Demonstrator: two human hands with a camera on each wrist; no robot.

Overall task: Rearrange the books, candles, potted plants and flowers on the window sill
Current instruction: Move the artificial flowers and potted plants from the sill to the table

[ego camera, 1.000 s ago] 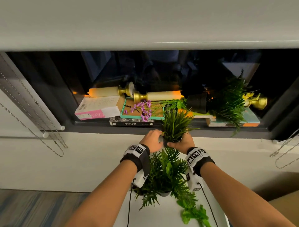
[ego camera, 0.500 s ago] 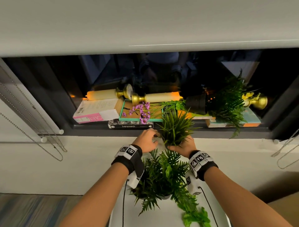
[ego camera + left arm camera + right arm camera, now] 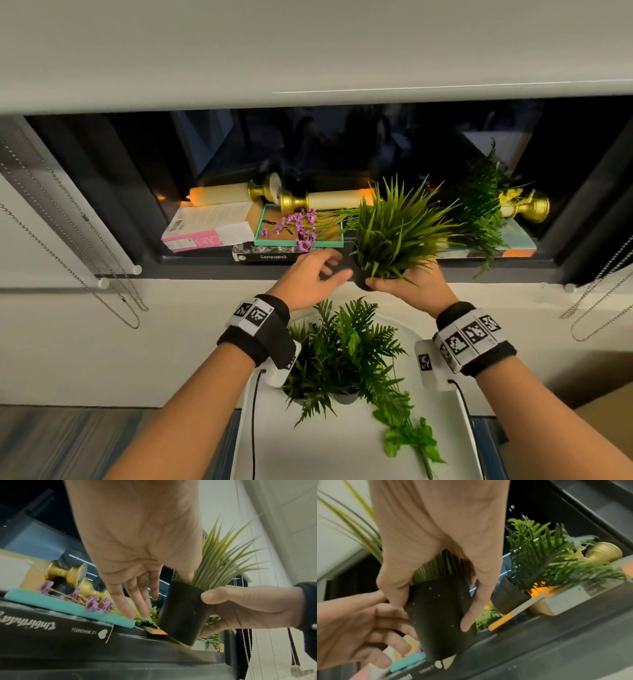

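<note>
A grassy plant in a black pot hangs tilted at the front edge of the dark window sill. My right hand grips the pot with thumb and fingers around it. My left hand is just left of the pot, off it, with straight fingers over the corner of a teal book. Purple flowers lie on that book. A black book and a white and pink book lie alongside. Two candles in gold holders lie on their sides behind.
On the sill's right, a fern in a black pot lies tipped over a book, beside a gold holder with yellow flowers. Below stands a white table with another fern and a loose green sprig. Blind chains hang at both sides.
The grassy plant has risen from above the table to the sill's edge and shifted right. My left hand has let go of the pot and opened; the right hand still grips it.
</note>
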